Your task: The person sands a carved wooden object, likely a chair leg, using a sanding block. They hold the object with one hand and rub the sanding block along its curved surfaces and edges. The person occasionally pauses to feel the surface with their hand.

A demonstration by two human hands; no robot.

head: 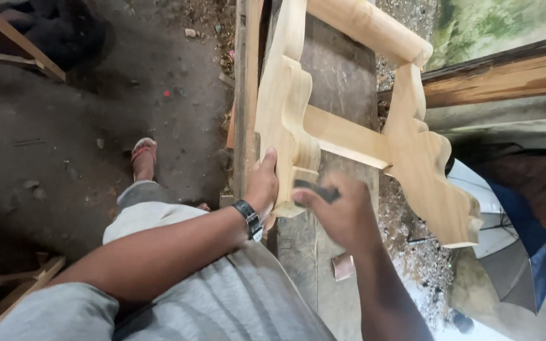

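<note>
The left hand point(261, 184) is clamped on the lower left edge of the carved wooden frame point(349, 136), thumb up along the outer side and fingers wrapped behind it, wrist bent slightly back with a dark wristwatch point(249, 218) just below the grip. The forearm comes in from the lower left across the person's grey trousers. The frame itself lies tilted over the narrow wooden tabletop point(333, 69), its scalloped side pieces joined by a crossbar just right of that grip, and its far right leg hangs out past the tabletop's edge with nothing under it.

Right of the left grip, nearly touching it, the right hand point(342, 211) is closed around a small dark sanding block or pad point(316, 191), pressing it against the bottom end of the left side piece. The hand is blurred, so exactly how the fingers sit cannot be told; the forearm rises from the bottom edge, elbow low.

The likely risks: since so much of the frame overhangs, a hard push from the right grip could pivot or tip it if the left grip slackens. The two hands are so close that a slip of the block could scrape the left thumb. Uneven pressure could also flatten the curved profile.
</note>
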